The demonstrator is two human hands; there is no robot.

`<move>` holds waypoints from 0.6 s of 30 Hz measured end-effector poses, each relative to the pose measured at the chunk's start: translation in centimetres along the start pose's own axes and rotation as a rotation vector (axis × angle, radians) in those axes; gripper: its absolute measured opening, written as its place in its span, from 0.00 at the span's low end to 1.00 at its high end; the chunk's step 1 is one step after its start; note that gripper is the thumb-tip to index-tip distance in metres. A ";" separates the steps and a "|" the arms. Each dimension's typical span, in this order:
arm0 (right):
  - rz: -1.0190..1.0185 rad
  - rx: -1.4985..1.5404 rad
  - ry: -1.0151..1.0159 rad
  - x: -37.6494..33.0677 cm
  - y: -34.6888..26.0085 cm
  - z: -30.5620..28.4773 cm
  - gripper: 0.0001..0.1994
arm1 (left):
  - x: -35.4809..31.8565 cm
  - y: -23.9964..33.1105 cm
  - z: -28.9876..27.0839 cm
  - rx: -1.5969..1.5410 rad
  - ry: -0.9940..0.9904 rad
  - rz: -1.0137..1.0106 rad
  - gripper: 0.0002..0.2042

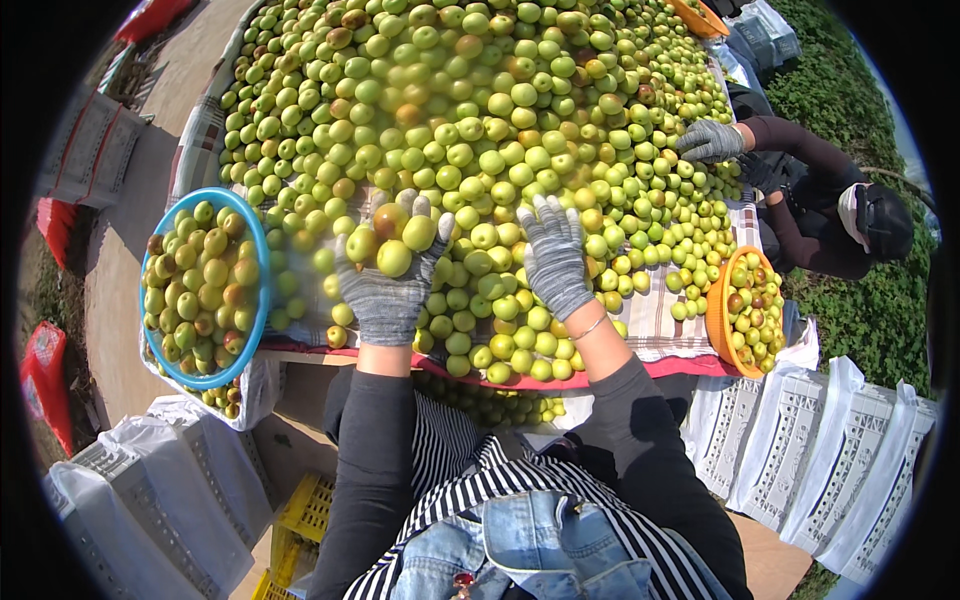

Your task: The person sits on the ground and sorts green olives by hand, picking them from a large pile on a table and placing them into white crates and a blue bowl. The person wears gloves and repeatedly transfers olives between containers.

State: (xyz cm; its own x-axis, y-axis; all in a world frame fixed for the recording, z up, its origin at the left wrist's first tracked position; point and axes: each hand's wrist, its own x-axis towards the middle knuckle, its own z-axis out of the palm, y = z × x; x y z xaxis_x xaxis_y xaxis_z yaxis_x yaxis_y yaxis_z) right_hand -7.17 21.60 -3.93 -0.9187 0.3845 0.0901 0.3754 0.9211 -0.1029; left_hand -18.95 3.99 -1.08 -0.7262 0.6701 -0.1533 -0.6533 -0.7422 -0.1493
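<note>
A wide heap of green and brownish round fruits, which look like jujubes (470,160), lies spread over a plaid cloth (665,345). Several jujubes (393,258) rest in my left hand (385,305), palm up, its grey-gloved fingers cupped round them. My right hand (556,255), in a matching glove, lies palm down on the heap's near side. Its fingers are stretched out, and fruit touches it all round. Whether any fruit is under that palm is hidden.
A blue-rimmed basket (262,270) full of jujubes stands left, an orange basket (722,315) right. Across the right side, a co-worker's gloved hand (710,141) touches the heap. Light crates (790,445) stand at lower right, others (180,490) lower left. Yellow crates (305,505) sit below.
</note>
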 end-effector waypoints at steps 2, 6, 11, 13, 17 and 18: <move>-0.128 -0.061 0.045 -1.4 2.1 0.3 0.25 | 0.1 0.4 0.0 -0.069 0.044 0.006 0.28; -0.154 0.095 0.128 -3.1 3.8 -0.2 0.19 | 0.1 1.0 -0.3 -0.127 -0.068 -0.028 0.27; -0.097 0.270 0.365 2.9 2.5 0.0 0.15 | 0.1 0.7 -0.8 -0.076 0.060 -0.019 0.26; -0.188 0.093 0.320 6.9 1.0 0.4 0.19 | 0.1 0.4 -0.8 -0.034 0.038 0.022 0.26; -0.059 -0.045 -0.163 11.5 -2.1 0.2 0.19 | 0.2 0.5 -0.7 -0.061 0.013 -0.010 0.26; 0.017 -0.090 -0.195 11.8 -2.8 0.2 0.19 | 0.3 0.6 -0.7 -0.004 0.085 0.014 0.26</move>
State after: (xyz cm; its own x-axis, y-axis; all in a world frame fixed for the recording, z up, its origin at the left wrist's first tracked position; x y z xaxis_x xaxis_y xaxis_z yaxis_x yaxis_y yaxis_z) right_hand -19.13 23.51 -2.79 -0.9153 0.3887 -0.1056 0.3921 0.9198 -0.0127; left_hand -19.37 3.77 -1.89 -0.7142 0.6583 -0.2378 -0.6426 -0.7513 -0.1503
